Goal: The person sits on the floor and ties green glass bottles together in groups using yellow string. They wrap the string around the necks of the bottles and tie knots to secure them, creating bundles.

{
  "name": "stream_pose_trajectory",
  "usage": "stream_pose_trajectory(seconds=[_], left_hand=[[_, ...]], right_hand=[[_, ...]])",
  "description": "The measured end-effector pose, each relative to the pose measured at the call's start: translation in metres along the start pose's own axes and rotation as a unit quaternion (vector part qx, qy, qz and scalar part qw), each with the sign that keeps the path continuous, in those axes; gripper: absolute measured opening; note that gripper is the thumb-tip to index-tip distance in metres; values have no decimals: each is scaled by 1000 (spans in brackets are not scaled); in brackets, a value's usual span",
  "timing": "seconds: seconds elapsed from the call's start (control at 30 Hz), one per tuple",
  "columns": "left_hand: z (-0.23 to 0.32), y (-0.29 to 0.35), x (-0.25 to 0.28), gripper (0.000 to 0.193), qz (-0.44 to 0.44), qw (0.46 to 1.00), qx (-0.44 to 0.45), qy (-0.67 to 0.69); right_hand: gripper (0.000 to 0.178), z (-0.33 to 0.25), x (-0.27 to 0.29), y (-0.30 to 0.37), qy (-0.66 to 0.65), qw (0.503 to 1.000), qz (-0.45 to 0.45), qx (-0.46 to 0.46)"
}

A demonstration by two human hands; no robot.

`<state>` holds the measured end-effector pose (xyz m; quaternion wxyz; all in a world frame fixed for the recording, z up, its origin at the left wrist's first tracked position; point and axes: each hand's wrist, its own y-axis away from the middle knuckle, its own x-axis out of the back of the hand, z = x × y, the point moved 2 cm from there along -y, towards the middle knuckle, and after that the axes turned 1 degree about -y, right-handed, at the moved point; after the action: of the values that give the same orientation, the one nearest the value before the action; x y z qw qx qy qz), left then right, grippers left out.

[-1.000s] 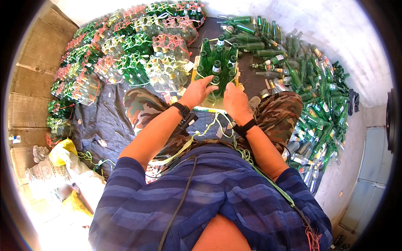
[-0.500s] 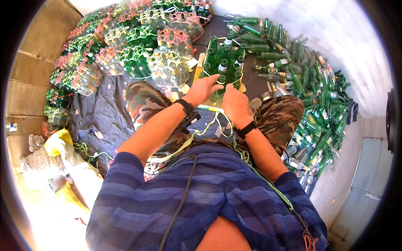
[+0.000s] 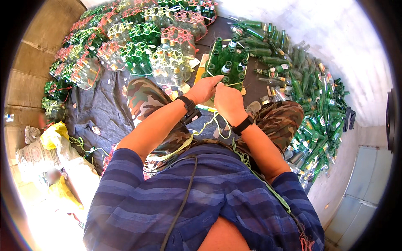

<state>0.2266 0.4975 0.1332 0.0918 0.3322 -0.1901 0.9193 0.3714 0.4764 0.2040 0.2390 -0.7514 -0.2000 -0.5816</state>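
A group of upright green glass bottles [image 3: 226, 67] stands between my knees with a pale yellow-green cord looped around it. My left hand [image 3: 204, 90] is at the near side of this group, thumb and fingers pinched on the cord. Right against it, my right hand [image 3: 229, 101] is closed too, its fingertips meeting the left ones at the nearest bottle. A loose length of the cord [image 3: 216, 121] hangs below my hands and runs back toward my lap. My fingers hide the exact spot where the cord is gripped.
Bundles of tied bottles [image 3: 171, 65], clear and green, fill the far left. On the right, a heap of loose green bottles [image 3: 322, 106] lies along the white wall [image 3: 331, 33]. Sacks [image 3: 63, 146] sit at the left, beside the dark ground sheet [image 3: 98, 104].
My hands have come closer together, the right one moving left until the fingertips meet at the front of the bottles. The whole view has shifted slightly.
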Motion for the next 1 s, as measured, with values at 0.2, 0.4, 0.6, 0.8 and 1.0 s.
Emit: stream_pose_trajectory(seconds=[0.2,0.4,0.6,0.8,1.0], left_hand=[[-8,2,-2,52,-35,994,71,78],[-10,1,-5,64,-40,994,18,99],[5,1,6,54,-94,957,140,237],[-9,1,-7,31,-81,954,155,243],[1,1,1,25,-99,941,189,262]], right_hand=[[14,-3,3,-16,27,999,-18,15],[15,-5,9,-26,85,994,-13,73],[17,-3,11,-39,97,986,-8,133],[18,0,12,-55,133,973,-61,177],[17,0,25,-60,103,973,-57,199]])
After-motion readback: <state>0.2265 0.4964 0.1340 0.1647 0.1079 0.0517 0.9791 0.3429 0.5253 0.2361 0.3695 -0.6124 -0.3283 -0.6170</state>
